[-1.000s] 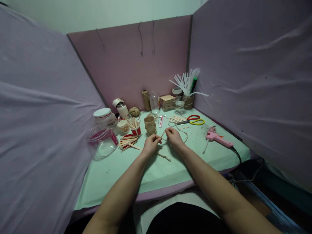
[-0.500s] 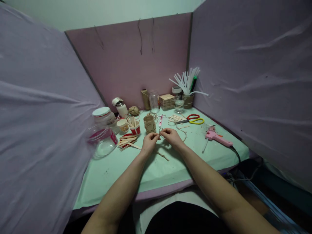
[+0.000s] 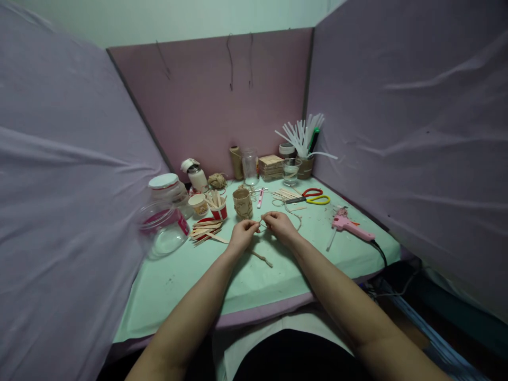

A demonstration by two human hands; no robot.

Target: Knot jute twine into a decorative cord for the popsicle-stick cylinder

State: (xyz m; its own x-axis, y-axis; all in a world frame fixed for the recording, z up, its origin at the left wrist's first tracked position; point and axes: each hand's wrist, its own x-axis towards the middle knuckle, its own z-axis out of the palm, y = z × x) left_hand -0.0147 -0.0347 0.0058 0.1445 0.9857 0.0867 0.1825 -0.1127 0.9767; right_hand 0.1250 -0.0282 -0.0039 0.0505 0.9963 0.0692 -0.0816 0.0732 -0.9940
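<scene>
Between my two hands runs a piece of twine (image 3: 261, 226), pinched at both sides in front of a small twine-decorated jar (image 3: 242, 204). My left hand (image 3: 244, 235) is closed on the twine, thumb against forefinger. A short way to the right, my right hand (image 3: 279, 224) also pinches it, with the fingertips close to the left ones. Below the left hand a knotted twine end (image 3: 262, 258) lies on the table. More twine (image 3: 296, 211) curves over the cloth behind the right hand. Exactly how the strand passes between the fingers is too small to make out.
Craft sticks (image 3: 206, 231) and a red paper cup of sticks (image 3: 218, 209) lie left, beside clear jars (image 3: 169, 241). Scissors (image 3: 307, 198) and a pink glue gun (image 3: 351, 225) are to the right. A twine ball (image 3: 217, 181) and stacked wooden squares (image 3: 271, 167) stand at the back.
The small loop of twine standing up between my fingertips no longer shows; the strand now runs straighter between them. Both hands stay in nearly the same place, and the view has shifted slightly.
</scene>
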